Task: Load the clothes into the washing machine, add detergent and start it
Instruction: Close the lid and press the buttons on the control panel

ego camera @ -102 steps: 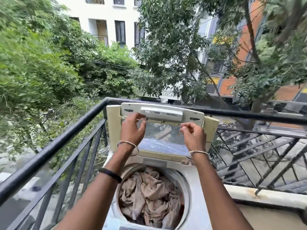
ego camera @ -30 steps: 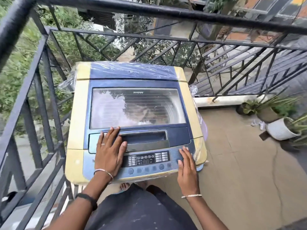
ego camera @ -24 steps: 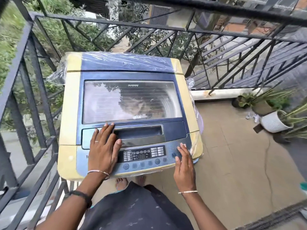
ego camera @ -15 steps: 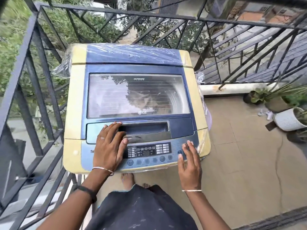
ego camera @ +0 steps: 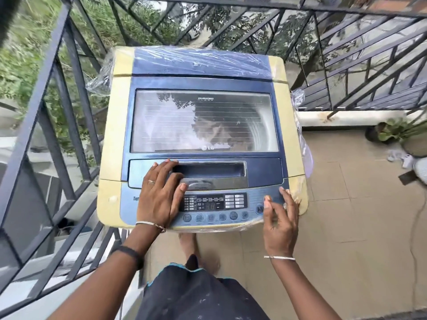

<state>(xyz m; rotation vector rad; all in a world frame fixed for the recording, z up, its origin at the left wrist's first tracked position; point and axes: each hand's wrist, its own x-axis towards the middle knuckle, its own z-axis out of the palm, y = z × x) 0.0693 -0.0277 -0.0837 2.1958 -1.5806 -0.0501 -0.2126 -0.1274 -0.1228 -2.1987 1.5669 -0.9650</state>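
A yellow and blue top-loading washing machine (ego camera: 115,135) stands in the balcony corner, wrapped in clear plastic. Its glass lid (ego camera: 203,121) is closed, and brownish clothes (ego camera: 221,135) show dimly through it. My left hand (ego camera: 159,195) lies flat with straight fingers on the lid's front edge, next to the handle recess (ego camera: 208,170). The control panel (ego camera: 212,205) has a lit display and a row of round buttons. My right hand (ego camera: 279,218) hovers at the panel's right end, its fingertips touching the area beside the start button (ego camera: 259,209).
Black metal railings (ego camera: 69,93) close in the machine on the left and behind. Tiled balcony floor (ego camera: 358,227) spreads to the right, with potted plants (ego camera: 392,135) and a white pot at the right edge. A cable runs along the floor at the right.
The lid, held up 3.4 s ago, is now closed. Over the last second my right hand has crept from the front edge up onto the panel's right end; the left hand stays put.
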